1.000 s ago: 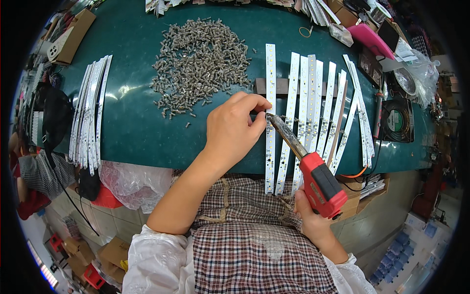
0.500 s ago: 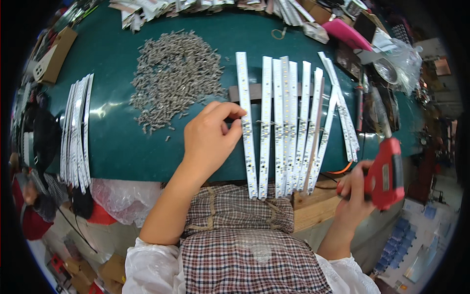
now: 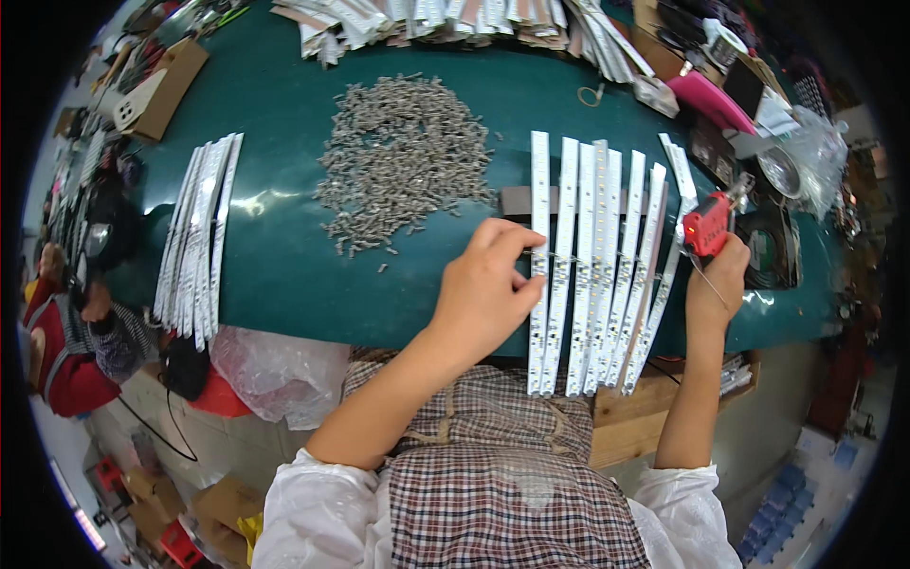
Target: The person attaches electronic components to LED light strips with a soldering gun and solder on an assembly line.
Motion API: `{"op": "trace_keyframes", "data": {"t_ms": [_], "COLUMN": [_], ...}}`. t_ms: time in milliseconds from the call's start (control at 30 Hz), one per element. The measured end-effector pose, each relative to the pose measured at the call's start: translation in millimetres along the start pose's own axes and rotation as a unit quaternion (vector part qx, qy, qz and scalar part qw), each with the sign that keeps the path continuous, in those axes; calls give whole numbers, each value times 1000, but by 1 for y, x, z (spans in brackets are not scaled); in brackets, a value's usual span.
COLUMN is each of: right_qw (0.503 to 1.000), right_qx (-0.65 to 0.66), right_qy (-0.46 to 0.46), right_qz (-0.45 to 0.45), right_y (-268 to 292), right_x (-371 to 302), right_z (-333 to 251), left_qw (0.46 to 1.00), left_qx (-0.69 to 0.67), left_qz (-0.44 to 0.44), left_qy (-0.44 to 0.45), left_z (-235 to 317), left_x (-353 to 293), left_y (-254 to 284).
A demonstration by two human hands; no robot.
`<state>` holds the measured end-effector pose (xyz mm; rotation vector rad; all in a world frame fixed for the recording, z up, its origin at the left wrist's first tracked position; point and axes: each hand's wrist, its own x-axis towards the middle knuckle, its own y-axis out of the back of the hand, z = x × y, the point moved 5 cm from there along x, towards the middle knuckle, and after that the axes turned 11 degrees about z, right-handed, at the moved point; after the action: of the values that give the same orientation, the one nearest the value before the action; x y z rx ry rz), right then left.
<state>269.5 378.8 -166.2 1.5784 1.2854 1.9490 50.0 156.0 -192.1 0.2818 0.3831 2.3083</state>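
My left hand (image 3: 488,294) pinches the left edge of the leftmost LED strip board (image 3: 539,194) between thumb and fingertips. That white strip lies upright in a row with several more LED strips (image 3: 600,209), their near ends reaching past the table's front edge. A dark flat bar (image 3: 516,201) runs crosswise under the row. My right hand (image 3: 718,284) is wrapped round a red soldering gun (image 3: 707,226), just right of the row and above the table. The gun's metal tip points up and away to the right. A thin wire hangs down by that hand.
A heap of small metallic parts (image 3: 403,161) lies mid-table. More LED strips (image 3: 197,237) sit at the left, and stacked boards (image 3: 436,21) line the far edge. At right are a dark fan-like unit (image 3: 770,248) and a pink object (image 3: 711,102). A co-worker's hand (image 3: 97,302) shows far left.
My right hand has swung the soldering gun from the lower right up over the table, close to the strips. My left hand remains on the leftmost strip. The whole view has shifted.
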Motion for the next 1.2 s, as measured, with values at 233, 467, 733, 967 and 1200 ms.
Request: {"op": "trace_keyframes", "data": {"t_ms": [233,467,733,967,1200], "right_qw": [999,993,907,807,785], "right_qx": [-1,52,329,495,561], "right_qy": [-39,-64,-214,-238,-249], "right_qz": [13,79,152,217,77], "right_y": [6,35,91,143,144], "right_x": [9,11,2,-6,-33], "right_z": [1,23,48,29,-7], "left_qw": [979,936,931,905,917], "left_qx": [162,314,324,382,369], "left_qz": [116,147,142,114,97], "left_qy": [-49,-57,-89,-147,-117], "left_z": [7,-13,-18,-14,-14], "left_x": [-1,-3,-5,-2,-5], "left_y": [44,116,118,113,110]}}
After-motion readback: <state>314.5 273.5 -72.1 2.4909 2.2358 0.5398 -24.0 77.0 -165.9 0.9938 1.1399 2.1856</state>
